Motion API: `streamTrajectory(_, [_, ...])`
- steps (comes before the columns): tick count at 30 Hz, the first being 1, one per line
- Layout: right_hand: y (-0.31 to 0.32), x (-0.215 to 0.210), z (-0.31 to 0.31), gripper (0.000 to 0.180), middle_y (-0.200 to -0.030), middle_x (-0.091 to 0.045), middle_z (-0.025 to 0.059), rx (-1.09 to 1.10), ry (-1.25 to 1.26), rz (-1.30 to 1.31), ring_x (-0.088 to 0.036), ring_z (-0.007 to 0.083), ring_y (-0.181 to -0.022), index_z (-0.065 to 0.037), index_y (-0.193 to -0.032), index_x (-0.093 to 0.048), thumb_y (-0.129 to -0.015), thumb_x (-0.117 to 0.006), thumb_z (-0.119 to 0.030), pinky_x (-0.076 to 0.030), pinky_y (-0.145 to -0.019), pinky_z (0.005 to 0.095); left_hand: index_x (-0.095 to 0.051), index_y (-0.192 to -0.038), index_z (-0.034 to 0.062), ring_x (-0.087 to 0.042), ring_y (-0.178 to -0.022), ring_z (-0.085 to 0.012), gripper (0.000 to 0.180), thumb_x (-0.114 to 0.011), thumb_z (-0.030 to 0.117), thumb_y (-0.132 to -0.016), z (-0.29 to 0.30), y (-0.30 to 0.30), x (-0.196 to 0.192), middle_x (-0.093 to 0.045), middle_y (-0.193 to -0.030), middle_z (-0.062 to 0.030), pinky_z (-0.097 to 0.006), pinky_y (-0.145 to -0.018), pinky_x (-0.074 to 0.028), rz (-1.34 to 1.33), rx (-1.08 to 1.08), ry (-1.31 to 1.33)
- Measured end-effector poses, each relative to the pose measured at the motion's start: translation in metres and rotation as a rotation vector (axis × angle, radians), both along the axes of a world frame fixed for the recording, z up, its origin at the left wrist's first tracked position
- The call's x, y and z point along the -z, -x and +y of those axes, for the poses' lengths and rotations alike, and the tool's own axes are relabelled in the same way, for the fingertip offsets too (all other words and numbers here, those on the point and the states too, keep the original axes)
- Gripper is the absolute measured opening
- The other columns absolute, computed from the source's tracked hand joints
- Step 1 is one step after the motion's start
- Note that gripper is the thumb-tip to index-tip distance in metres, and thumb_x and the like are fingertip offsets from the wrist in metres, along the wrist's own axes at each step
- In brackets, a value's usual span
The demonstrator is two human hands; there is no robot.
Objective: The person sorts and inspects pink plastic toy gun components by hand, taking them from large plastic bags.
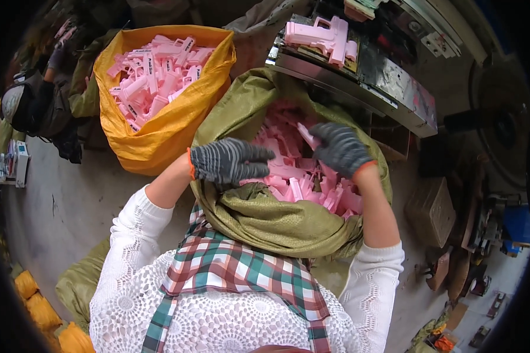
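I see my right hand [340, 148] with its grip closed on one pink plastic part [307, 135] from the still-heaped green sack [265, 220] (left hand [227, 160] spread, empty), so plenty remains.

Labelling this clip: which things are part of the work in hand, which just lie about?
In hand:
left hand, gloved, over the green sack
right hand, gloved, pinching a pink part
pink parts in the sack

Lying about:
yellow sack of pink parts
pink piece on the metal machine
cardboard box
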State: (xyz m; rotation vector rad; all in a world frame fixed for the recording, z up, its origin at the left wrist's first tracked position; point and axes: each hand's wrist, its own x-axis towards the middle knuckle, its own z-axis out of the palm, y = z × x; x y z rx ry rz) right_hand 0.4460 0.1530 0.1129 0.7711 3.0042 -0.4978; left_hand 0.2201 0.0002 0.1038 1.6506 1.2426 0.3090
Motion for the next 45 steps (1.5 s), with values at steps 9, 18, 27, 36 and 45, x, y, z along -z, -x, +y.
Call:
streamTrajectory(9, [0.007, -0.087, -0.033, 0.037, -0.107, -0.059, 0.0159, 0.045, 0.198, 0.787, -0.058, 0.0282, -0.101, -0.004, -0.104, -0.06, -0.068, -0.067, 0.002, -0.047, -0.087, 0.0343, -0.05, -0.121, -0.0002, -0.062, -0.092, -0.0172, 0.048, -0.063, 0.03, -0.085, 0.025, -0.02, -0.022, -0.06, -0.112, -0.01, -0.026, -0.083, -0.049, -1.05, -0.614, 0.17])
streamTrajectory(18, [-0.018, -0.089, -0.021, 0.029, -0.103, -0.061, 0.0144, 0.005, 0.037, 0.65, -0.061, 0.0281, -0.091, -0.005, -0.091, -0.059, -0.065, -0.071, 0.002, -0.051, -0.079, 0.0322, -0.063, -0.098, 0.0022, -0.061, -0.075, -0.0165, 0.018, -0.058, 0.017, -0.088, 0.066, -0.007, -0.036, -0.064, -0.087, -0.0096, -0.031, -0.071, -0.05, -0.721, -0.708, -0.429])
streamTrajectory(27, [-0.043, -0.068, 0.001, 0.042, -0.106, -0.06, 0.0051, 0.304, 0.35, 0.88, -0.056, 0.013, -0.094, -0.003, -0.107, -0.059, -0.067, -0.074, 0.001, -0.047, -0.084, 0.0283, -0.048, -0.123, 0.0046, -0.053, -0.104, -0.0362, 0.055, -0.058, 0.035, -0.079, 0.176, 0.005, -0.1, -0.055, -0.114, -0.0202, -0.043, -0.092, -0.039, 0.726, -0.221, -0.704])
streamTrajectory(36, [-0.018, -0.066, 0.046, 0.042, -0.103, -0.062, 0.007, 0.24, 0.069, 0.831, -0.058, 0.0165, -0.095, -0.005, -0.106, -0.061, -0.066, -0.071, 0.001, -0.046, -0.086, 0.029, -0.043, -0.127, 0.0068, -0.053, -0.095, -0.0312, 0.058, -0.06, 0.031, -0.077, 0.078, 0.089, -0.022, -0.055, -0.109, -0.0149, -0.045, -0.082, -0.041, 0.965, -0.711, -1.093])
streamTrajectory(45, [0.025, -0.069, 0.101, 0.039, -0.117, -0.057, 0.0135, 0.172, -0.1, 0.536, -0.052, 0.0272, -0.111, -0.008, -0.111, -0.061, -0.072, -0.069, -0.007, -0.039, -0.098, 0.0333, -0.034, -0.134, 0.0006, -0.039, -0.123, -0.0341, 0.065, -0.064, 0.024, -0.081, -0.025, 0.111, -0.018, -0.043, -0.131, -0.0207, -0.04, -0.104, -0.029, 0.743, -0.635, -0.893])
